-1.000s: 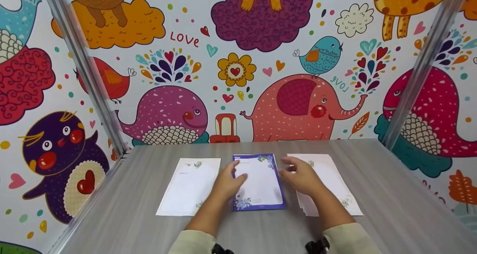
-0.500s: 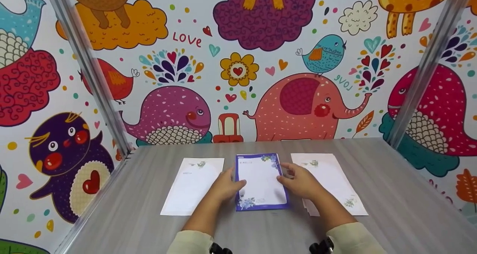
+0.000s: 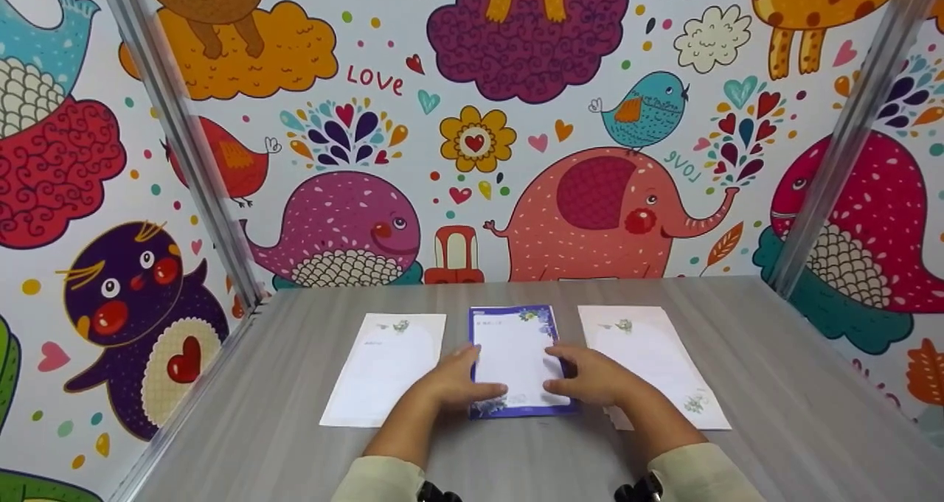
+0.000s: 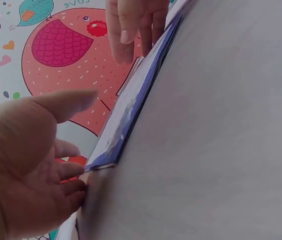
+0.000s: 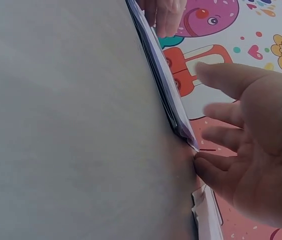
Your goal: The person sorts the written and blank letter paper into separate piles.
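Observation:
A stack of sheets with a purple border and blue flowers (image 3: 520, 358) lies flat on the table, in the middle of the head view. My left hand (image 3: 451, 380) is at its left edge, with the thumb reaching over the near left corner. On the opposite side, my right hand (image 3: 599, 377) has its thumb over the stack and its fingers along the edge. Both wrist views show the thumbs raised off the paper and the fingers loosely bent beside the edges. Layered sheets show at the side of the bordered stack (image 5: 168, 95) in the right wrist view.
White sheets with a small green print (image 3: 383, 365) lie to the left. A white pile with slightly uneven edges (image 3: 656, 369) lies to the right, partly behind my right hand. A patterned wall (image 3: 457, 67) and metal posts (image 3: 833, 148) bound the grey table (image 3: 280, 384).
Both hands came to the sides of the purple-bordered stack, then shifted toward its near end, thumbs now lower over it. The stack stays flat on the table. The head view shifted slightly.

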The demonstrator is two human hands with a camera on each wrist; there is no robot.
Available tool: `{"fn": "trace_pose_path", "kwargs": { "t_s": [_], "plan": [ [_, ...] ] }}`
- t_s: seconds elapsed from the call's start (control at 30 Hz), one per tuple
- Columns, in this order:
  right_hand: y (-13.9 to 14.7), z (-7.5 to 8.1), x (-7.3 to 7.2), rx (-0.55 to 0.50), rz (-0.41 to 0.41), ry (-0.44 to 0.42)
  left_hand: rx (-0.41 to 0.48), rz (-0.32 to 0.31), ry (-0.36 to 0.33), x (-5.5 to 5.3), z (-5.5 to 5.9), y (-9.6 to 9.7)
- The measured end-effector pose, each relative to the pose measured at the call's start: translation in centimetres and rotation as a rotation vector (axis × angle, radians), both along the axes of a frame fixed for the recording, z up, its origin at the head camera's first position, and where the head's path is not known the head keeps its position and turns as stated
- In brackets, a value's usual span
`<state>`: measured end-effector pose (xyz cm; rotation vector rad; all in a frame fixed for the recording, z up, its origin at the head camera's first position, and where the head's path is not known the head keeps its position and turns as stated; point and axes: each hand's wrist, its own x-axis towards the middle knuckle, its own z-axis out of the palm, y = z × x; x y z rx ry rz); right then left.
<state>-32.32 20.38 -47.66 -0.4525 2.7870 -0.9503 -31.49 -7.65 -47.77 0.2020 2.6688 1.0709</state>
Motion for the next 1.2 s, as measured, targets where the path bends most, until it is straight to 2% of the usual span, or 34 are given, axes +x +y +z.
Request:
{"fn": "trace_pose_path", "kwargs": {
  "t_s": [0.1,0.3,0.57,0.73,1.2],
  "plan": [
    [0.1,-0.1,0.0,0.047,0.038,-0.033,-0.074,-0.058,-0.005,0.3,0.0,0.0],
    [0.1,-0.4,0.1,0.1,0.024,-0.057,-0.166,-0.082,0.016,0.6,-0.1,0.3],
    [-0.2,-0.3,0.4,0.125,-0.001,-0.047,-0.179,-0.075,0.016,0.7,-0.1,0.4],
    [-0.2,-0.4,0.4,0.115,-0.001,-0.005,-0.171,-0.087,0.034,0.6,-0.2,0.3],
    [-1.0,-0.2,0.2,0.058,-0.102,0.01,-0.158,0.03,0.106,0.0,-0.6,1.3]
  ]
}}
